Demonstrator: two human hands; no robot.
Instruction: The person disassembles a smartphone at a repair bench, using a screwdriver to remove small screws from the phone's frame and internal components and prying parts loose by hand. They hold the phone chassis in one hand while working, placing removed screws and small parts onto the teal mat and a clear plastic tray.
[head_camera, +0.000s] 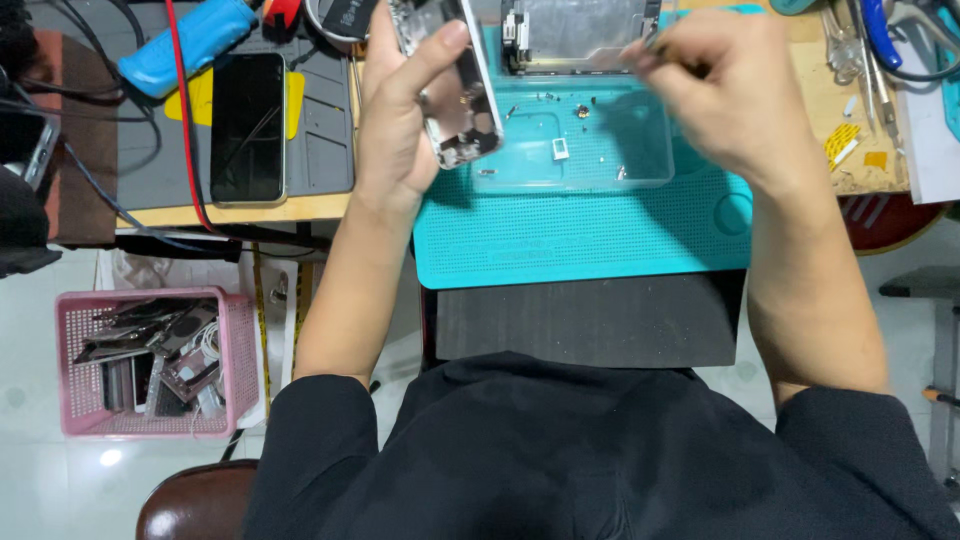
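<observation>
Silver phone frame (455, 85) clamped in left hand (400, 110) above teal mat (580, 240); right hand (715, 85) pinched on thin tool (655, 42). Advisable: steady frame, keep loose screws inside clear tray (640, 150).

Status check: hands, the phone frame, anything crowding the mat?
Left hand grips opened phone frame, raised over teal mat. Right hand pinches thin tool, blurred. Loose small parts on clear tray beneath.
</observation>
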